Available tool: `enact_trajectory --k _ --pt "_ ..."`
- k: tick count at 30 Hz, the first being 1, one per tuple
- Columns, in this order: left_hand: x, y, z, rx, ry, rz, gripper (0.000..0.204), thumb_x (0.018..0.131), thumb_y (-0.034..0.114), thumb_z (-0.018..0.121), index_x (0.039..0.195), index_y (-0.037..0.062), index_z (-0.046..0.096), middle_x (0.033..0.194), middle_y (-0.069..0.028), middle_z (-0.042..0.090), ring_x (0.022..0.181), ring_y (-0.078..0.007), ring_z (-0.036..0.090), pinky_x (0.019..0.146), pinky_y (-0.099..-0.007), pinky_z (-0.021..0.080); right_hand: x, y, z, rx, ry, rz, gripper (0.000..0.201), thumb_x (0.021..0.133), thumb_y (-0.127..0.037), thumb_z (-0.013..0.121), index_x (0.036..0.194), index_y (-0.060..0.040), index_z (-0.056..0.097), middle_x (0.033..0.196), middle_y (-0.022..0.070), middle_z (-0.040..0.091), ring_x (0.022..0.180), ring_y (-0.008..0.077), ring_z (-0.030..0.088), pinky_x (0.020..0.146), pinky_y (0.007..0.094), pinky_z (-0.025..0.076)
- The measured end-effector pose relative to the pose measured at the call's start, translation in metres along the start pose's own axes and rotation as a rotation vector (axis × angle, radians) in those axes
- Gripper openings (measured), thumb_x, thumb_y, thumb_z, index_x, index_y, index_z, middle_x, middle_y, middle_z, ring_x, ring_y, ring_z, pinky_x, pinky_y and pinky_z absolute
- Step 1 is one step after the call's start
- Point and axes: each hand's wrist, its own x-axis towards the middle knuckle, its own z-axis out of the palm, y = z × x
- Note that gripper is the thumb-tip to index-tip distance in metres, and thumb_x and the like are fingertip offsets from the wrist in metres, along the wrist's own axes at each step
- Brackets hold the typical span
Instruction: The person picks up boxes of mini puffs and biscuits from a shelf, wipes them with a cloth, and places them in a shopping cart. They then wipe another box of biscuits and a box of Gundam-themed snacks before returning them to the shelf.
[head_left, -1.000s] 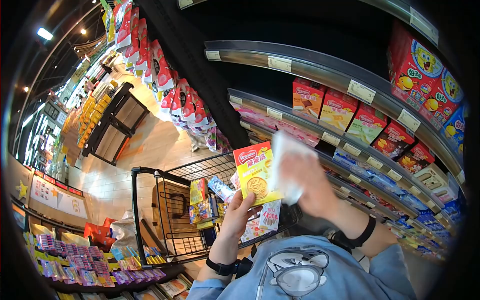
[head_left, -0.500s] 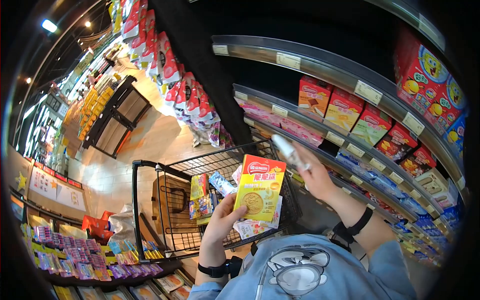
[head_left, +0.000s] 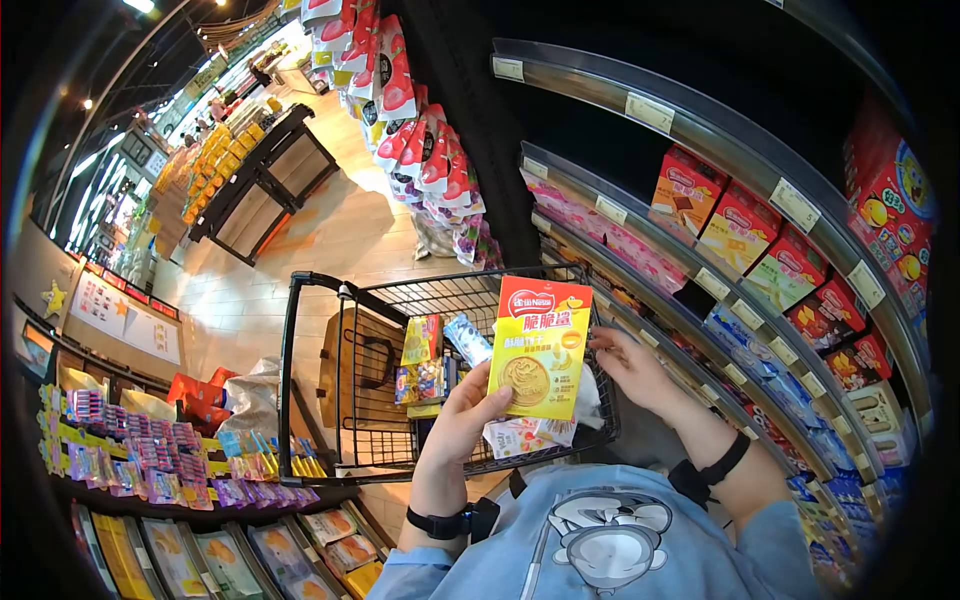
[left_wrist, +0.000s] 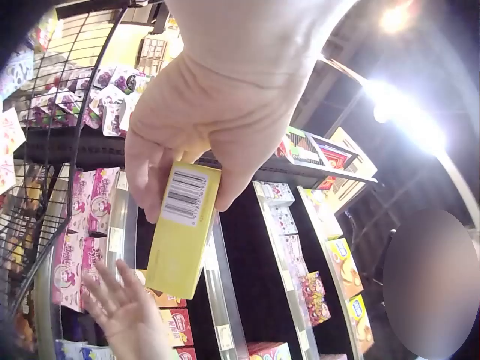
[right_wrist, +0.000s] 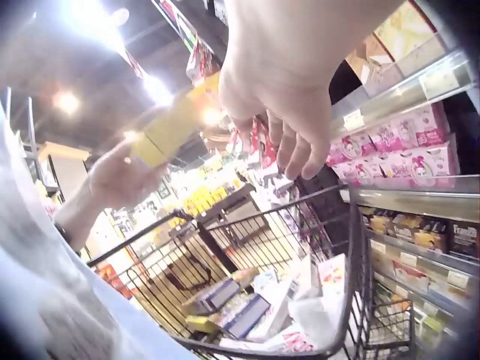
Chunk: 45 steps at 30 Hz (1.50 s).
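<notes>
My left hand (head_left: 462,415) pinches a yellow and red biscuit box (head_left: 541,350) near its lower left corner and holds it above the cart. The left wrist view shows the box's yellow barcode side (left_wrist: 184,232) between thumb and fingers of the left hand (left_wrist: 217,112). To the right of the box, my right hand (head_left: 635,372) holds nothing, its fingers loosely bent in the right wrist view (right_wrist: 281,97). Below lies a black wire cart (head_left: 378,468) with several packs inside, and a white crumpled item (right_wrist: 311,315) lies among them.
Shelves with price tags (head_left: 650,112) and red biscuit boxes (head_left: 740,226) run along the right. Hanging red and white bags (head_left: 425,150) are beyond the cart. A rack of small packs (head_left: 165,440) stands at the lower left, and a dark display table (head_left: 262,190) farther back.
The white item has left my right hand and lies in the cart. The box is held more upright and farther right, the right hand is lower, and the view has shifted.
</notes>
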Motion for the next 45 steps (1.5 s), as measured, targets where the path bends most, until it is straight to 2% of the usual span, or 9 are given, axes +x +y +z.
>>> enact_trajectory --k 4,8,17,25,27,29,35,38,45 --pt "0.005 -0.002 0.007 0.0 -0.003 -0.009 0.049 0.092 0.013 0.059 0.135 -0.0024 0.039 0.123 -0.011 0.057 0.11 -0.0169 0.056 0.096 -0.0315 0.043 -0.013 -0.062 -0.008 0.442 -0.098 0.121 0.052 0.093 -0.019 0.058 0.137 -0.0011 0.038 0.116 0.0086 0.057 0.106 0.0174 0.054 0.092 0.0308 0.042" --pt "0.012 -0.004 0.02 -0.002 -0.02 0.009 0.05 0.093 0.012 0.057 0.136 -0.0022 0.037 0.126 -0.0119 0.055 0.113 -0.0178 0.054 0.098 -0.0327 0.043 -0.022 -0.06 -0.002 0.383 -0.108 -0.047 0.056 0.092 -0.018 0.058 0.137 0.0017 0.031 0.115 0.0112 0.054 0.106 0.0167 0.054 0.093 0.0317 0.042" --pt "0.031 -0.012 0.058 -0.006 -0.092 0.011 0.063 0.09 0.014 0.06 0.143 -0.0001 0.029 0.137 -0.0121 0.046 0.124 -0.0186 0.045 0.102 -0.0334 0.038 -0.052 -0.064 -0.034 0.353 0.056 -0.129 0.054 0.091 -0.016 0.061 0.134 0.0005 0.034 0.112 0.0104 0.054 0.104 0.0165 0.055 0.089 0.0316 0.045" --pt "0.043 -0.018 0.108 -0.033 -0.3 -0.039 0.06 0.093 0.022 0.057 0.141 -0.0038 0.03 0.134 -0.0136 0.049 0.118 -0.0204 0.053 0.097 -0.0345 0.044 -0.099 -0.057 -0.075 0.417 0.206 -0.071 0.053 0.09 -0.021 0.062 0.132 -0.0003 0.036 0.121 0.0095 0.052 0.111 0.0178 0.051 0.094 0.033 0.041" --pt "0.043 -0.019 0.127 0.009 -0.312 -0.042 0.059 0.095 0.025 0.054 0.141 -0.0042 0.03 0.131 -0.0139 0.051 0.117 -0.0214 0.054 0.095 -0.036 0.047 -0.111 -0.055 -0.088 0.449 0.256 -0.1 0.051 0.09 -0.018 0.062 0.132 -0.0006 0.037 0.105 0.0081 0.056 0.093 0.0137 0.055 0.079 0.0283 0.046" --pt "0.044 -0.022 0.144 -0.031 -0.32 -0.066 0.06 0.095 0.026 0.053 0.141 -0.0046 0.03 0.129 -0.0135 0.053 0.116 -0.0218 0.055 0.094 -0.036 0.048 -0.126 -0.061 -0.1 0.486 0.272 -0.075 0.051 0.091 -0.019 0.062 0.132 -0.0009 0.038 0.104 0.0074 0.056 0.093 0.0134 0.055 0.079 0.028 0.046" --pt "0.047 -0.035 0.185 0.17 -0.353 -0.02 0.05 0.086 0.006 0.062 0.133 -0.0048 0.044 0.124 -0.011 0.056 0.116 -0.0162 0.051 0.094 -0.0297 0.042 -0.165 -0.052 -0.132 0.456 0.308 -0.12 0.051 0.089 -0.016 0.063 0.132 -0.0027 0.038 0.111 0.0084 0.055 0.1 0.0157 0.054 0.084 0.0302 0.046" --pt "0.053 -0.049 0.195 0.419 -0.357 0.134 0.056 0.078 -0.008 0.065 0.131 -0.0001 0.048 0.124 -0.0071 0.052 0.115 -0.0165 0.051 0.094 -0.0277 0.043 -0.186 -0.048 -0.145 0.311 0.329 -0.18 0.05 0.084 -0.003 0.065 0.128 -0.0062 0.043 0.124 0.0073 0.05 0.115 0.019 0.051 0.095 0.0335 0.044" --pt "0.054 -0.067 0.231 0.408 -0.351 0.037 0.055 0.078 -0.008 0.065 0.13 -0.001 0.049 0.126 -0.0094 0.051 0.117 -0.0172 0.051 0.098 -0.0302 0.042 -0.221 -0.042 -0.167 0.254 0.364 -0.224 0.046 0.082 0.004 0.065 0.123 -0.008 0.05 0.125 0.0047 0.051 0.12 0.018 0.049 0.1 0.0343 0.043"
